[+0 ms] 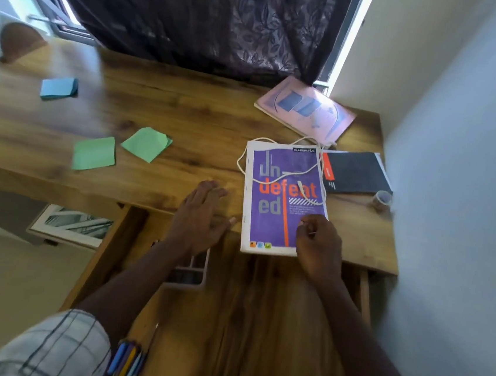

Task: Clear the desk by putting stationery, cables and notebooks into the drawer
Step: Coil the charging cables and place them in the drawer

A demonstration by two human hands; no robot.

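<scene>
A purple notebook [271,221] lies at the desk's front edge, with a white cable [300,170] looped across its cover. My right hand [321,247] grips its lower right corner with curled fingers. Just left of the notebook, my left hand [201,213] rests flat on the desk edge with its fingers straight. Behind are a pink notebook [306,111] and a black notebook [354,171]. A blue sticky pad [58,88] and two green sticky pads [94,153] [147,143] lie to the left. The open drawer [257,317] is below my arms.
A small tape roll [381,199] stands at the desk's right edge by the wall [462,179]. Inside the drawer are a white divided tray [193,274] and several pens [127,365]. A dark curtain [212,21] hangs behind the desk. A framed picture [74,226] lies on the floor at left.
</scene>
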